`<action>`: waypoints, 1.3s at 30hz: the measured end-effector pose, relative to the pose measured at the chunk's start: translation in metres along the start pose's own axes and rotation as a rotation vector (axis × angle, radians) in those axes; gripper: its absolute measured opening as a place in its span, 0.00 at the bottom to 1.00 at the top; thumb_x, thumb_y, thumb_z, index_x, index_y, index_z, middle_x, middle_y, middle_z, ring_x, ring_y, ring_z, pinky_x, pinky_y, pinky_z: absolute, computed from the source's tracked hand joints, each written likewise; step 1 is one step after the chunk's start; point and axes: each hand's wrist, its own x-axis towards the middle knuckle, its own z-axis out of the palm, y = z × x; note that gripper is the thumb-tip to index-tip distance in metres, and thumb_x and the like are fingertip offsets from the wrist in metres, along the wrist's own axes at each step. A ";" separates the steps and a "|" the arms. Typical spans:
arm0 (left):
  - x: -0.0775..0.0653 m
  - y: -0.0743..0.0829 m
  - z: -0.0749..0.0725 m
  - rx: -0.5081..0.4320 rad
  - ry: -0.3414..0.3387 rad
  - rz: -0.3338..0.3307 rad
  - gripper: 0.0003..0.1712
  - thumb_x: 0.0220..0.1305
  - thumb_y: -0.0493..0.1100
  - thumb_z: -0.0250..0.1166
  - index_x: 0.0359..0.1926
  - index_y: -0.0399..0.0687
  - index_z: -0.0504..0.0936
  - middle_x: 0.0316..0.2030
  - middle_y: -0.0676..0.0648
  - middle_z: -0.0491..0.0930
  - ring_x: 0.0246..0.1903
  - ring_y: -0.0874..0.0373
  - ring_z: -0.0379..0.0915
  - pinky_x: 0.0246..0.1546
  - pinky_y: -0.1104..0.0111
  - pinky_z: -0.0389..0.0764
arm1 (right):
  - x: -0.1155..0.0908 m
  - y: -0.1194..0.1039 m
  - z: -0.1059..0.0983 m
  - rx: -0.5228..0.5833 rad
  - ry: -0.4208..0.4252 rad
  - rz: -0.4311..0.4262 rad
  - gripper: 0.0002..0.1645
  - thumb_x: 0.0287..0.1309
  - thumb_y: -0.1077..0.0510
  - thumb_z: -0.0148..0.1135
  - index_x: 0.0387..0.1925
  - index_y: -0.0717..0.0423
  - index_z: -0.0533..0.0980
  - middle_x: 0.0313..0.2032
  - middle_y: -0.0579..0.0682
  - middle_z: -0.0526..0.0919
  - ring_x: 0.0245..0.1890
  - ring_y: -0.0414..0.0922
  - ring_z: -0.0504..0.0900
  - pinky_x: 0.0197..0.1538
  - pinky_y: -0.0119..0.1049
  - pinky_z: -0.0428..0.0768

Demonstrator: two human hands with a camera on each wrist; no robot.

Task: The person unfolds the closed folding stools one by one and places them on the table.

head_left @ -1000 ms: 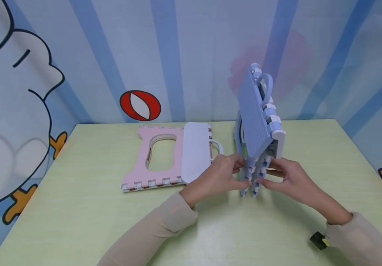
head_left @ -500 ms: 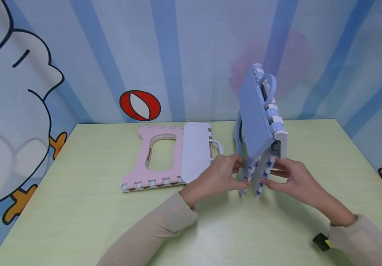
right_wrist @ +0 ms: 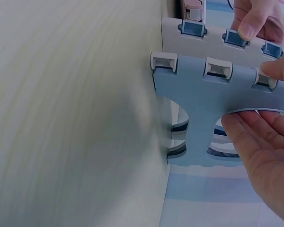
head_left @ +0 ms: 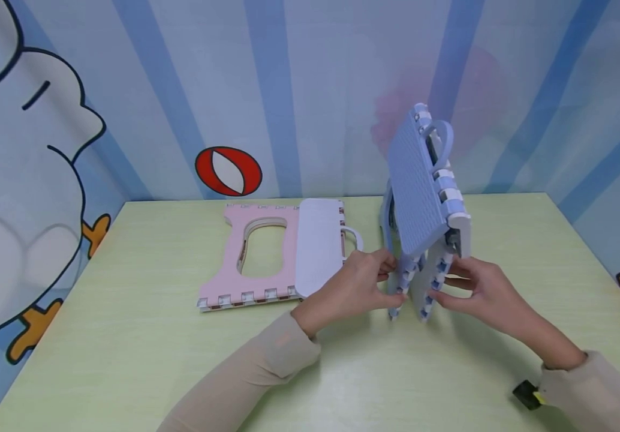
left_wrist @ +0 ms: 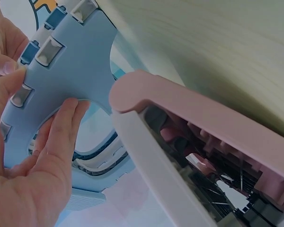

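Gripping leg panels (right_wrist: 199, 101) of blue folding stool (head_left: 415, 186) now, one with left hand (head_left: 360, 281), other with right hand (head_left: 481, 289); best spread evenly!

Through my head view I record a pale yellow-green tabletop (head_left: 126, 342), sheen at six o'clock; blue-striped wall (head_left: 331, 96) at twelve; printed white cartoon figure (head_left: 24, 192) at nine; red-and-white oval (head_left: 228, 171) at ten.

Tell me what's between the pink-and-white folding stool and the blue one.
Head view: the left hand, gripping the blue stool, crosses the near part; beyond it are the handle of the pink-and-white stool and bare table.
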 end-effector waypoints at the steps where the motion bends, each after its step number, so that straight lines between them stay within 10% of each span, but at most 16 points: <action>1: 0.000 0.000 0.000 -0.001 0.000 0.000 0.24 0.58 0.45 0.74 0.51 0.36 0.78 0.47 0.41 0.84 0.48 0.56 0.82 0.44 0.81 0.77 | 0.000 0.000 0.000 0.000 0.001 0.000 0.34 0.53 0.71 0.71 0.61 0.69 0.70 0.53 0.65 0.81 0.51 0.26 0.77 0.49 0.26 0.79; 39: -0.003 -0.002 -0.002 0.000 0.005 0.022 0.24 0.58 0.44 0.74 0.51 0.36 0.79 0.46 0.41 0.84 0.46 0.56 0.82 0.44 0.78 0.79 | -0.011 0.004 -0.011 -0.032 0.020 0.001 0.36 0.53 0.71 0.71 0.65 0.67 0.69 0.53 0.66 0.81 0.50 0.26 0.77 0.47 0.24 0.79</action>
